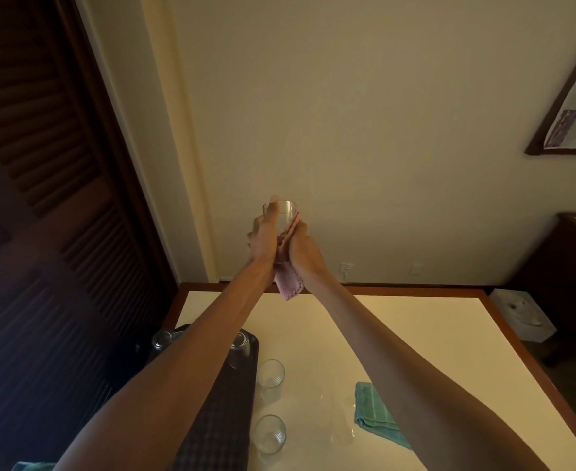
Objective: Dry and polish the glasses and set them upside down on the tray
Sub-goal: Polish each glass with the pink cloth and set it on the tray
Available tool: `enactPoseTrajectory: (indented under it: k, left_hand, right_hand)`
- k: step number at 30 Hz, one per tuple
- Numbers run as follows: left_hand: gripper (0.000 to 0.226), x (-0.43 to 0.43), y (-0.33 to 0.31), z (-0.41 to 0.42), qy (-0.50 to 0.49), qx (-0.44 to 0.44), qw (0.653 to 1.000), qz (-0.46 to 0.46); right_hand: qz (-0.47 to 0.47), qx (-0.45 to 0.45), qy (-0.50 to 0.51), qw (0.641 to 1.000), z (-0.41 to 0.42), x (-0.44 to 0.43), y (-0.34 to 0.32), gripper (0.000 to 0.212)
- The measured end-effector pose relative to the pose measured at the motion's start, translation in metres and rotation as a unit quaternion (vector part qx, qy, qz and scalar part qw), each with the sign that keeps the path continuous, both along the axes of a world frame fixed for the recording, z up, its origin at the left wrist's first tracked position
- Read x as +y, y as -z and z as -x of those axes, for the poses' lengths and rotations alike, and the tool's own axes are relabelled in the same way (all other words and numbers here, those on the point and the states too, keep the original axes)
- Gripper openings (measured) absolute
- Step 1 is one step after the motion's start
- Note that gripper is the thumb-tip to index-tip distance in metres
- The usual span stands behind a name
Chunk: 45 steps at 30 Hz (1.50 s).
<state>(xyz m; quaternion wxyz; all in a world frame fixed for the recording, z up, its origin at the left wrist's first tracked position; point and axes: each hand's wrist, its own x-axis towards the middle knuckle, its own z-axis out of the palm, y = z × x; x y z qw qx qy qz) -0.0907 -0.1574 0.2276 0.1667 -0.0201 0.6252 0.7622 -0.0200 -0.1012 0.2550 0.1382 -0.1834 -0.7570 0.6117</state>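
Two hands up over the table's (415, 334) far edge | our left hand (263, 236) grips the glass (285, 212), near upright; right hand (302, 246) holds pink cloth (290, 285) against it | tray (222, 423) below, nearer our left arm

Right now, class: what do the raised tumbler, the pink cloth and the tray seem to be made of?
Raised tumbler: clear smooth glass; the wall shows through it. Pink cloth: soft fabric, hanging limp, edge scalloped. Tray: dark, matte, perhaps plastic; too dim to tell.
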Motion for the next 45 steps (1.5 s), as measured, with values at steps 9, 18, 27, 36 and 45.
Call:
enactPoseTrajectory:
  k: [9, 18, 27, 36, 45]
  left_hand:
    - [0.048, -0.025, -0.044, -0.034, 0.013, 0.019, 0.999, -0.047]
    - [0.061, -0.035, -0.055, -0.035, 0.047, 0.051, 0.997, -0.022]
    - [0.092, -0.050, -0.062, -0.014, -0.019, 0.053, 0.997, -0.049]
    - [0.053, -0.060, -0.070, -0.015, 0.042, 0.011, 0.999, -0.028]
    - [0.104, -0.052, -0.054, 0.009, 0.010, 0.053, 0.998, 0.016]
  right_hand:
    - [-0.118, 0.154, 0.042, 0.980, -0.011, -0.029, 0.007, 0.032]
    - [0.013, 0.047, 0.052, 0.997, 0.011, -0.008, -0.036, 0.068]
    - [0.009, 0.021, -0.035, 0.999, 0.010, -0.040, -0.022, 0.070]
    - [-0.172, 0.148, 0.058, 0.972, 0.018, -0.053, -0.031, 0.022]
    - [0.082, -0.007, 0.030, 0.996, 0.037, -0.040, -0.033, 0.076]
